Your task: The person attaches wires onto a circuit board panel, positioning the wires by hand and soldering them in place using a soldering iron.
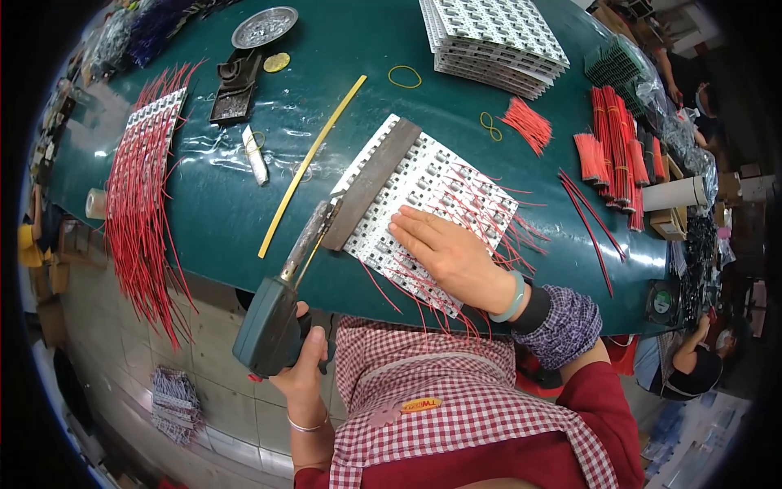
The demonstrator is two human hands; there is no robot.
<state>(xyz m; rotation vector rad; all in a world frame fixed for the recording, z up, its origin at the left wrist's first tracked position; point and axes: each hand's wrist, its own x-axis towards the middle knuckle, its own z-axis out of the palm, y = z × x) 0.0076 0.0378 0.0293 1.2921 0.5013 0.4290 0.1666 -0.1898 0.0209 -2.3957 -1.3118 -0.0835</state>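
A dark green soldering gun (273,326) is gripped by its handle in my left hand (308,368). Its metal tip, with a thin wire feed beside it, reaches the lower part of a dark brown bar (373,189). That bar lies across a white circuit board panel (376,235) covered in rows of small components. My right hand (448,259) rests on the panel with fingers stretched out, palm down. Thin red wires (489,213) spread from the panel's right side and near edge, some passing beneath my right hand and wrist.
Left stands a wired panel (155,122), its red wires hanging over the table edge. A yellow strip (314,167), a soldering stand (236,85) and a metal dish (265,28) lie beyond. Stacked panels (497,41) and red wire bundles (617,151) sit right. Other people work at far right.
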